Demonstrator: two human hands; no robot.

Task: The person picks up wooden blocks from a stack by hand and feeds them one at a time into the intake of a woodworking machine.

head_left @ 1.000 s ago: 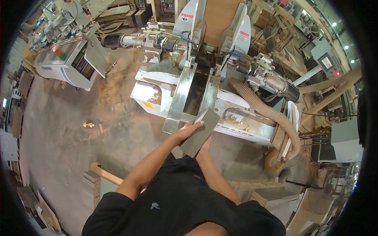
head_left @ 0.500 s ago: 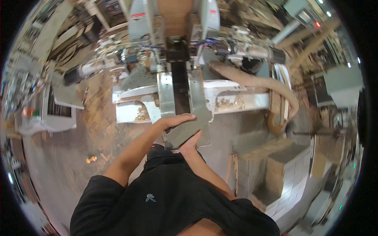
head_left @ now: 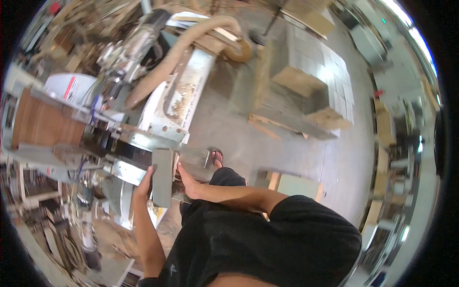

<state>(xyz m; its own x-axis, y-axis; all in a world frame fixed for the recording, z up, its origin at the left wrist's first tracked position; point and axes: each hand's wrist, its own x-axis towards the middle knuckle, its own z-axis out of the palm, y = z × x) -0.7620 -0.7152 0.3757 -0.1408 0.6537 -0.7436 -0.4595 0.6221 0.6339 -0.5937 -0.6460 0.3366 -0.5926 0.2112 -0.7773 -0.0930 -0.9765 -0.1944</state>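
A grey rectangular block (head_left: 162, 179), perhaps a stack of thin boards, sits across the near end of a machine's metal rails (head_left: 138, 138). My left hand (head_left: 145, 184) grips its left long side, with the thumb near the upper edge. Against the opposite side rests my right hand (head_left: 189, 184), its fingers partly hidden under or behind the block. Between the two palms the block is held. Behind the rails the machine carries a brown wood-toned panel (head_left: 48, 119).
A ribbed hose (head_left: 179, 52) curves over a white machine bed (head_left: 191, 86) strewn with wood chips. On the pallet (head_left: 287, 126) to the right stand stacked grey boards (head_left: 313, 57). A low stack with a pale top (head_left: 299, 186) is near my right elbow. My sandalled foot (head_left: 217, 155) shows beside the rails.
My view and body have turned to the right, so the machine now lies at the left. The block stays between both hands and now looks upright in the picture rather than slanted.
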